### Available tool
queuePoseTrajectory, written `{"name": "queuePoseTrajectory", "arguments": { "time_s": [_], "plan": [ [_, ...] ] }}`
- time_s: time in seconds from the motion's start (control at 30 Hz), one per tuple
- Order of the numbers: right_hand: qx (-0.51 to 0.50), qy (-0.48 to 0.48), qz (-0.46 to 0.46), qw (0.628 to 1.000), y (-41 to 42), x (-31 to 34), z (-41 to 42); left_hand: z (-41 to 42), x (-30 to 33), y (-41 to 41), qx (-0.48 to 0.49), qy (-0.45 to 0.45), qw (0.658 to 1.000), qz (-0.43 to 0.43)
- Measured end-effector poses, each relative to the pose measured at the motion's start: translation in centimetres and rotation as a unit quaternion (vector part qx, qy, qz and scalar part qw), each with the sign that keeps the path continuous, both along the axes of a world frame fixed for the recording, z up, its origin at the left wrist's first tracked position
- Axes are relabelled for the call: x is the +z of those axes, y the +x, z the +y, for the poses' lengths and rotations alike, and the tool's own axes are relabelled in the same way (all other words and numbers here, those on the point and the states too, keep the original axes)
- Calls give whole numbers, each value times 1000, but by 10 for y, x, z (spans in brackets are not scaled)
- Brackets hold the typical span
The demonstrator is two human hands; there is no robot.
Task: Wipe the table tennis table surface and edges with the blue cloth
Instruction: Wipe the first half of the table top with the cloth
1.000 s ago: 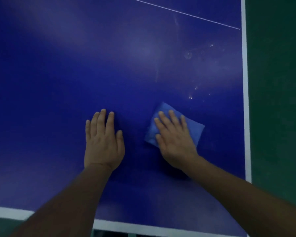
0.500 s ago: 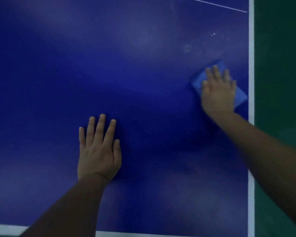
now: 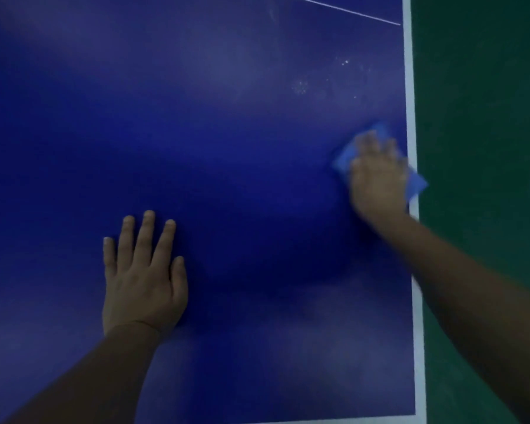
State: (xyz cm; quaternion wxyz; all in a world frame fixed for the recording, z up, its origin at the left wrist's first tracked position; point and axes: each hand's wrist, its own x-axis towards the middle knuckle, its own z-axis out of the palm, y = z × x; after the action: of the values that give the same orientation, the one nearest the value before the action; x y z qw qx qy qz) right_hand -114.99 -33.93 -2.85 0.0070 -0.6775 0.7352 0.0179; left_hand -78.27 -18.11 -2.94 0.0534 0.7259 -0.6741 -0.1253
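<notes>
Right hand [image 3: 378,179] flat atop blue cloth [image 3: 344,157] — corner past table edge [image 3: 410,87]

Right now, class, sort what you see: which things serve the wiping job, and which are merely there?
Part of the job:
- blue cloth, pressed flat under the right hand
- table tennis table
- its white side edge, which the cloth overlaps
- pale specks beyond the cloth

Merely there:
- left hand, flat on the table
- green floor

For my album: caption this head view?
Right hand wipes blue cloth along table edge; left hand rests flat.
</notes>
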Motion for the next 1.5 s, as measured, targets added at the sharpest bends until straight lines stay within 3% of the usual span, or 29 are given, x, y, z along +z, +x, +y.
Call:
{"name": "queuePoseTrajectory", "arguments": {
  "time_s": [0.07,0.13,0.17,0.23,0.3,0.33,0.4,0.5,0.6,0.67,0.77,0.83,0.9,0.97,1.07,1.1,1.17,1.27,1.33,1.43,1.5],
  "plan": [
    [-179,-10,-81,980,-22,7,-11,0,-1,0,-2,3,1000,0],
    [-174,-41,-70,981,16,2,10,-1,0,0,-1,7,1000,4],
    [-101,-62,-62,991,40,-3,32,-1,0,0,0,8,1000,7],
    [150,-34,-45,987,84,-9,93,0,1,0,1,6,1000,9],
    [366,23,-33,930,79,-7,144,0,1,-1,1,8,1000,5],
    [403,42,-36,913,58,-4,143,0,1,-1,2,9,1000,5],
    [345,33,-7,938,12,-6,106,0,1,-1,6,11,1000,4],
    [85,15,-15,996,-40,1,32,0,2,-1,4,17,1000,2],
    [-49,-2,-47,998,-19,3,28,0,2,-1,4,17,1000,5],
    [35,-16,-38,999,14,-3,84,-1,2,-2,5,17,1000,13],
    [285,32,-36,957,31,-6,177,-1,2,-2,5,16,1000,16],
    [342,51,-29,938,1,-2,158,-1,2,-1,6,16,1000,14],
    [241,25,-18,970,-28,-4,102,-1,2,0,8,17,1000,15],
    [52,13,-37,998,-54,1,45,0,2,-1,8,20,1000,12],
    [-127,6,-75,989,-44,2,34,-1,2,-1,5,20,1000,8],
    [-110,-9,-53,992,-28,0,55,-1,2,-1,4,20,1000,9],
    [32,-9,-42,999,2,-7,116,-1,3,-1,9,20,1000,13],
    [221,48,-40,973,0,-10,146,0,3,-2,9,21,1000,11],
    [138,24,-41,989,-15,-7,101,0,4,-1,5,21,1000,13],
    [-109,11,-76,991,-10,-1,33,0,5,-1,6,21,1000,17],
    [-150,2,-87,985,19,-2,26,0,5,-1,2,27,999,18]
  ]
}}
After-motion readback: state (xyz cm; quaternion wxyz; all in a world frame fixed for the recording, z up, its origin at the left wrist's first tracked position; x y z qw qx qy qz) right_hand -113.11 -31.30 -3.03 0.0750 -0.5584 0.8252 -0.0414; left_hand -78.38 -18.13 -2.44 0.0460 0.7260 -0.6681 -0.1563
